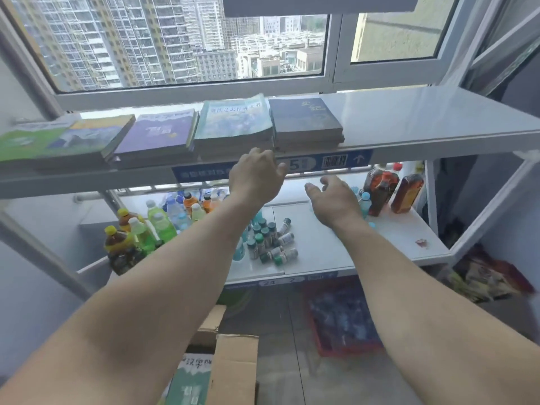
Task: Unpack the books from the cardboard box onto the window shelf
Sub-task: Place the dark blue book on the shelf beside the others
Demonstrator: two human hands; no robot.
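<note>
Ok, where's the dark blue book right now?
In the head view, the dark blue book tops the rightmost stack on the white window shelf, beside the teal-covered book, just above the left hand.

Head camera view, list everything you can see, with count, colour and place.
Books: four stacks, green, purple, teal, dark; top shelf.
Box: one, brown cardboard; floor, bottom centre, a green book inside.
Drink bottles: many, green, amber, clear; lower shelf, left.
Vials: a cluster, teal caps; lower shelf, centre.
Brown bottles: two; lower shelf, right.
Crate: one, red; floor.
Left hand: open, at the top shelf's edge.
Right hand: open, empty.
</note>
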